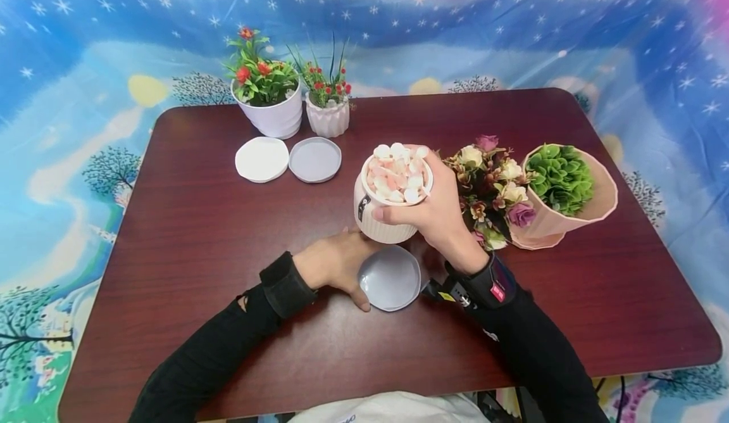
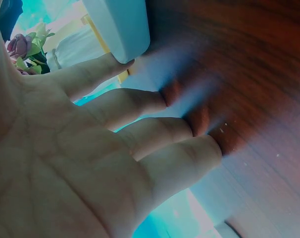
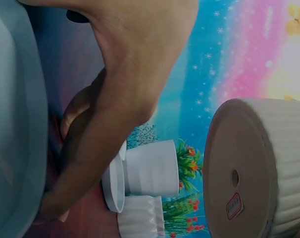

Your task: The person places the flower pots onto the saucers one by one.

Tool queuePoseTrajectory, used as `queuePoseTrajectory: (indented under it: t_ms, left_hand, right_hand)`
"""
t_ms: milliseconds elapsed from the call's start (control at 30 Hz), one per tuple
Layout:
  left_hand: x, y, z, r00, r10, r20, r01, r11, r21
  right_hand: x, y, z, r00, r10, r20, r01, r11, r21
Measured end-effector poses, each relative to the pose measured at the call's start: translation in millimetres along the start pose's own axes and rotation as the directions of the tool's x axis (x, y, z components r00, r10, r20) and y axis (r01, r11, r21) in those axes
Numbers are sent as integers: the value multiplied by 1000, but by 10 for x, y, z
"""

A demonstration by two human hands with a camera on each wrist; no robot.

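Note:
My right hand [image 1: 443, 211] grips a cream ribbed flower pot [image 1: 387, 227] by its side, thumb along the front near the rim. Pink and white pebbles [image 1: 397, 175] fill it to the top. The pot is raised over the table; its underside [image 3: 241, 148], with a drain hole and a small sticker, shows in the right wrist view. Just below and nearer my body lies a grey saucer [image 1: 393, 282]. Beside its left edge, my left hand [image 1: 336, 261] has its fingers extended, the thumb right at the saucer's rim.
At the back left stand two white pots with red-flowered plants [image 1: 267, 109] [image 1: 327, 114]. A white saucer [image 1: 262, 159] and another grey saucer [image 1: 315, 159] lie before them. On the right are a flower bunch [image 1: 490, 189] and a tilted pink pot [image 1: 600, 189] with green foliage [image 1: 560, 179].

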State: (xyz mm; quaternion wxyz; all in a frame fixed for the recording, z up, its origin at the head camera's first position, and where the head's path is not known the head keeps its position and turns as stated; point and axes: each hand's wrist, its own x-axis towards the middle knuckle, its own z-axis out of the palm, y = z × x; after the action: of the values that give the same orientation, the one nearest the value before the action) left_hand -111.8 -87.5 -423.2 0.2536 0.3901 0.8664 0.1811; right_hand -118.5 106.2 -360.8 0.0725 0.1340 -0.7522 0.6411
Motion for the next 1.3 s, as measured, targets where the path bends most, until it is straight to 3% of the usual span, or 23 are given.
queuePoseTrajectory:
  t_ms: [467, 1067, 1300]
  left_hand:
    - [-14, -11, -13, 1000, -7, -14, 6, 999, -36]
    - [-42, -1, -6, 998, -52, 27, 53, 998, -37]
    - [-60, 9, 4, 998, -69, 8, 69, 996, -58]
  right_hand:
    - [-137, -1, -53, 999, 52, 2, -52, 996, -66]
    - [-357, 67, -114, 998, 4, 58, 1, 996, -85]
    - [-413, 91, -153, 997, 25, 70, -20, 997, -76]
